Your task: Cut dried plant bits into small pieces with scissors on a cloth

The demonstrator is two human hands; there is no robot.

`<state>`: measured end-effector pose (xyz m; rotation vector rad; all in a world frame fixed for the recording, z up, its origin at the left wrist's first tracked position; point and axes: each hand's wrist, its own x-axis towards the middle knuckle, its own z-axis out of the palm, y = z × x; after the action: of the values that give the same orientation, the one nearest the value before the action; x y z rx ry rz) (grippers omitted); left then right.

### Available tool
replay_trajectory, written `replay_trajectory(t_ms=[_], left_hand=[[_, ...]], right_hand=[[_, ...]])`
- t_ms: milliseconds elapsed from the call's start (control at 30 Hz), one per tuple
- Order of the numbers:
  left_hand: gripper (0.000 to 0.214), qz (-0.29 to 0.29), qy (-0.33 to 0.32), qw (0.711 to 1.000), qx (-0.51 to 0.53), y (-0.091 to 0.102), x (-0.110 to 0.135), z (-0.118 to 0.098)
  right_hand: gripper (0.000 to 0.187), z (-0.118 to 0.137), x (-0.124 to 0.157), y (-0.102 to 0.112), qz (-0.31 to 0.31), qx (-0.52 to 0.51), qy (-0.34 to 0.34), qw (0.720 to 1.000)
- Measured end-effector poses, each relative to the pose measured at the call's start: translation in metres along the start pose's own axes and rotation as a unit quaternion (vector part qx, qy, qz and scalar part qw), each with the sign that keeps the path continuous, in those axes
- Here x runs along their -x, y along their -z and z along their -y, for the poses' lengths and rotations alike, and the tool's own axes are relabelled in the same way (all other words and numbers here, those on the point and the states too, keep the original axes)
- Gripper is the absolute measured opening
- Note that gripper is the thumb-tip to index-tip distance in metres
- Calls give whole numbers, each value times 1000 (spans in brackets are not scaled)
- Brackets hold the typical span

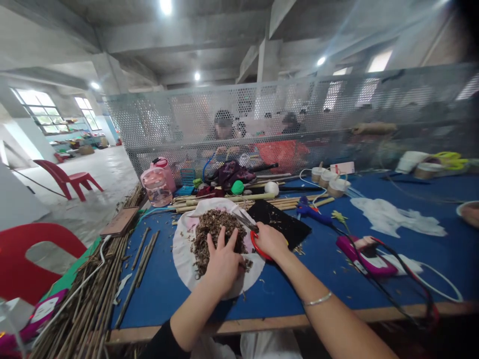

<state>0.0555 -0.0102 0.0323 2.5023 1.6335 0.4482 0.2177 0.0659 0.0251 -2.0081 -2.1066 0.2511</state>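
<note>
A heap of brown, shredded dry plant matter (209, 229) lies on a round white cloth (183, 259) on the blue table. My left hand (222, 262) rests on the heap with its fingers spread. In my right hand (271, 242) is a pair of scissors (258, 244) with red-orange handles. The metal blades point up and left over the right side of the heap. Beyond my right hand, a black sheet (282, 222) with a few scraps on it lies partly behind the cloth.
Bundled thin sticks (86, 284) line the left edge. Bamboo rods (232, 202), a green yarn ball (237, 187) and a pink-lidded jug (157, 187) stand behind. At right are a blue glue gun (316, 212), a magenta power strip (366, 257) with cables, paper cups (339, 187) and a perforated metal screen (179, 119).
</note>
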Motion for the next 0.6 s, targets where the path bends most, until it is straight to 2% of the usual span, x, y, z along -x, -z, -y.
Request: replay_trajectory(t_ms=[100, 233, 300, 367, 467, 533, 600], left_hand=[[10, -18, 38, 999, 11, 5, -3, 9], [12, -101, 115, 988, -20, 16, -14, 18], [17, -124, 125, 984, -29, 20, -22, 13], [25, -93, 90, 992, -13, 21, -30, 2], [31, 13, 39, 999, -3, 14, -40, -19], [33, 60, 44, 997, -16, 8, -47, -29], [36, 79, 56, 995, -25, 1, -54, -33]], right_hand=[[28, -3, 2, -5, 0, 13, 4, 1000], [29, -7, -1, -5, 3, 13, -1, 1000], [30, -9, -3, -5, 6, 3, -13, 1000], [31, -11, -4, -4, 10, -10, -19, 1000], [32, -12, -5, -2, 12, -27, -13, 999], [33, -13, -5, -1, 15, -33, -9, 999], [34, -13, -5, 0, 20, -35, -7, 999]])
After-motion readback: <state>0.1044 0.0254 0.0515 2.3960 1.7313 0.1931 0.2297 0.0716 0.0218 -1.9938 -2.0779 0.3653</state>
